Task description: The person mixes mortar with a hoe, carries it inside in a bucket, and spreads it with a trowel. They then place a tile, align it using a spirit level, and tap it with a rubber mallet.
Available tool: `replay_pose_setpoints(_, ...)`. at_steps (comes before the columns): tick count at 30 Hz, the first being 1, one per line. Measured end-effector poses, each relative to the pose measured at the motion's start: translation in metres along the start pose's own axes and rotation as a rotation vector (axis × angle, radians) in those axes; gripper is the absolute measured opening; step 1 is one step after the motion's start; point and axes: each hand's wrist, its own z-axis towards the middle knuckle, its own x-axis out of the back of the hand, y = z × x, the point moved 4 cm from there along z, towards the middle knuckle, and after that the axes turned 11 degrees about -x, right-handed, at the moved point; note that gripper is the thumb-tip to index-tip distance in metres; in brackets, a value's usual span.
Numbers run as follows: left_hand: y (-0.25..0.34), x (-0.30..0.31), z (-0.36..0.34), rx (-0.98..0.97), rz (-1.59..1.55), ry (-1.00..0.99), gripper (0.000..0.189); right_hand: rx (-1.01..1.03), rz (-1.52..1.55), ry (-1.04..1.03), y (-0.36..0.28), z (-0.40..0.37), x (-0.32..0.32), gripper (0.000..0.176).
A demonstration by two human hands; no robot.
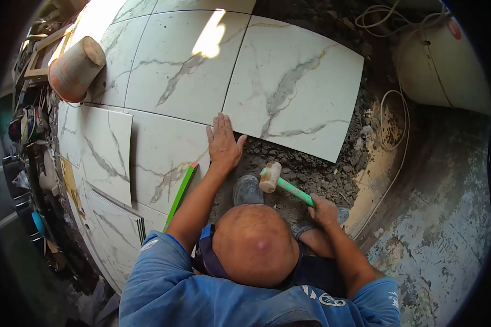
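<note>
My left hand (225,144) lies flat with its fingers stretched out, where the corners of several marble-look tiles meet. Under it is the edge of a white, grey-veined tile (166,133). In my right hand (324,211) is a rubber mallet (270,177) with a pale, stained head and a green handle. The mallet head is over the rough mortar bed, apart from the tiles. Beyond it, another veined tile (300,82) rests at the edge of the mortar (322,180). A bright green level or straightedge (181,196) lies beside my left forearm.
An upturned bucket (77,68) stands on the tiles at upper left. Loose tiles (101,147) are stacked at left. A pale cable (405,139) curves along the right, below a large whitish container (442,65). Worn concrete floor (436,245) lies at lower right.
</note>
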Motion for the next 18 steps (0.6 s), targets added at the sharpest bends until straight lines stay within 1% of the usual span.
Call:
replay_pose_setpoints(3, -0.004, 0.015, -0.037, -0.057, -0.049, -0.065, 0.078, 0.088, -0.082, 0.013, 0.017, 0.006, 0.008, 0.051)
replay_pose_setpoints(4, -0.011, 0.025, -0.053, -0.030, -0.040, -0.062, 0.078, 0.093, -0.119, 0.033, 0.023, 0.008, 0.010, 0.054)
replay_pose_setpoints(5, -0.018, 0.042, -0.072, -0.033, -0.007, 0.027, 0.076, 0.093, -0.157, 0.052, 0.027, 0.011, 0.013, 0.057)
replay_pose_setpoints(6, -0.024, 0.058, -0.093, -0.042, 0.024, 0.111, 0.074, 0.084, -0.097, 0.027, 0.027, 0.013, 0.016, 0.058)
replay_pose_setpoints(7, -0.036, 0.068, -0.115, 0.114, 0.018, 0.124, 0.071, 0.089, -0.102, 0.022, 0.022, 0.014, 0.020, 0.058)
replay_pose_setpoints(8, -0.050, 0.077, -0.138, 0.266, 0.009, 0.141, 0.068, 0.135, -0.080, 0.128, 0.012, 0.018, 0.030, 0.059)
replay_pose_setpoints(10, -0.086, 0.061, -0.191, 0.369, 0.124, 0.071, 0.057, 0.240, -0.058, 0.319, -0.013, 0.031, 0.047, 0.061)
replay_pose_setpoints(11, -0.104, 0.049, -0.217, 0.388, 0.047, -0.022, 0.050, 0.242, -0.062, 0.327, -0.027, 0.041, 0.052, 0.061)
replay_pose_setpoints(12, -0.114, 0.039, -0.234, 0.405, -0.027, -0.117, 0.044, 0.313, -0.009, 0.338, -0.045, 0.050, 0.058, 0.061)
replay_pose_setpoints(13, -0.114, 0.037, -0.238, 0.407, -0.027, -0.113, 0.044, 0.383, 0.046, 0.345, -0.064, 0.056, 0.063, 0.062)
replay_pose_setpoints(14, -0.113, 0.035, -0.238, 0.382, -0.061, -0.096, 0.037, 0.392, 0.046, 0.350, -0.083, 0.066, 0.068, 0.062)
replay_pose_setpoints(15, -0.112, 0.035, -0.238, 0.357, -0.096, -0.080, 0.031, 0.478, 0.100, 0.362, -0.105, 0.072, 0.074, 0.060)
replay_pose_setpoints(16, -0.094, 0.055, -0.213, 0.240, -0.075, -0.002, 0.024, 0.565, 0.153, 0.370, -0.128, 0.075, 0.082, 0.059)
replay_pose_setpoints(17, -0.077, 0.070, -0.188, 0.176, -0.101, -0.005, 0.021, 0.575, 0.152, 0.367, -0.155, 0.076, 0.096, 0.059)
replay_pose_setpoints(18, -0.057, 0.082, -0.164, 0.117, -0.127, -0.009, 0.018, 0.637, 0.127, 0.403, -0.184, 0.071, 0.115, 0.057)
